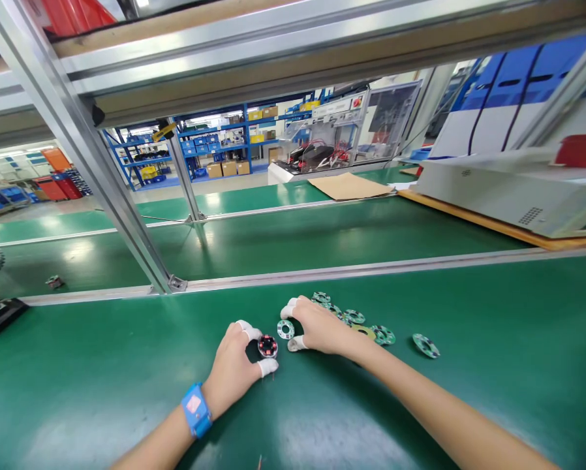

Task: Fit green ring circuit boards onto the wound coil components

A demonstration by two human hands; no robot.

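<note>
My left hand (231, 365) grasps a round part (267, 346), dark and red inside with a pale rim, thumb on its near side and a finger curled to its far left. A thin reddish wire hangs from it toward me. My right hand (317, 326) has thumb and forefinger spread around a green-and-white ring board (280, 329); I cannot tell whether they press on it. Ring and round part sit close beside each other, just apart, over the middle of the green table (493, 313), nearer its far edge than the bottom of my view.

Behind my right wrist, toward that far edge, more ring boards (359, 318) lie in a loose, overlapping line (my forearm hides some of them). One single ring (419, 340) lies apart to their right. White covers (268, 367) sheathe my thumbs and forefingers, and a blue band (196, 410) circles my left wrist. A metal post (107, 176) stands at the table's far edge, left of my hands, and a black stand (2, 320) sits by its far left corner.
</note>
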